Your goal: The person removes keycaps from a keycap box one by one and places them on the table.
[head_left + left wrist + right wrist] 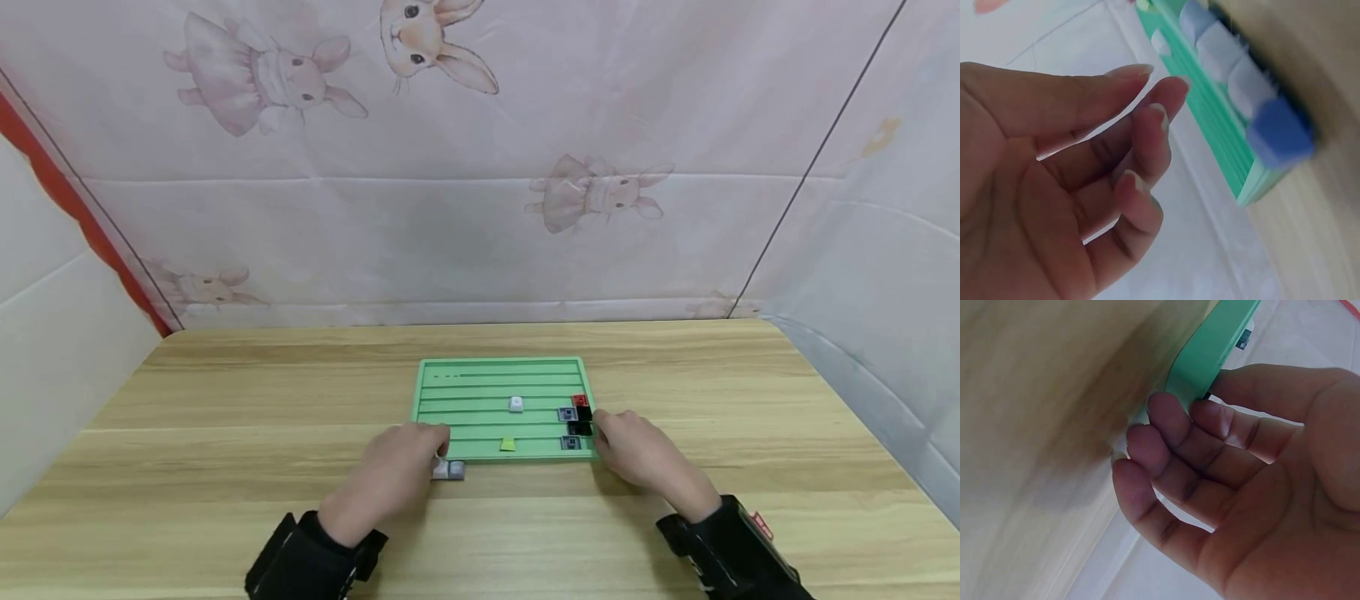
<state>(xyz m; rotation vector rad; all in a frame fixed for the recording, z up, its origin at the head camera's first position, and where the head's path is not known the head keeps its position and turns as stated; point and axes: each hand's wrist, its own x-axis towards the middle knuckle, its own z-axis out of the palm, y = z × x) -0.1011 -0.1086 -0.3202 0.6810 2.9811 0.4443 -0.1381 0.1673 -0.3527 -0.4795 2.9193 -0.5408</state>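
Observation:
A green ridged tray (465, 417) lies on the table, bearing small keycaps. My left hand (401, 467) hovers at its front left corner; in the left wrist view the thumb and curled fingers have nothing between them. Grey-white keycaps (456, 471) and a blue keycap (1282, 134) stand in a row along the tray's front edge, partly hidden by that hand from the head. At the tray's right edge my right hand (637, 450) pinches a small black keycap (1207, 395), mostly hidden by thumb and forefinger.
Along the tray's right side sit a red keycap (580, 400), black keycaps (580, 428) and grey ones with markings (571, 442). A white keycap (516, 404) and a yellow-green one (507, 444) are nearer its middle. Behind the wooden table (300, 375) hangs a rabbit-printed curtain (450, 250).

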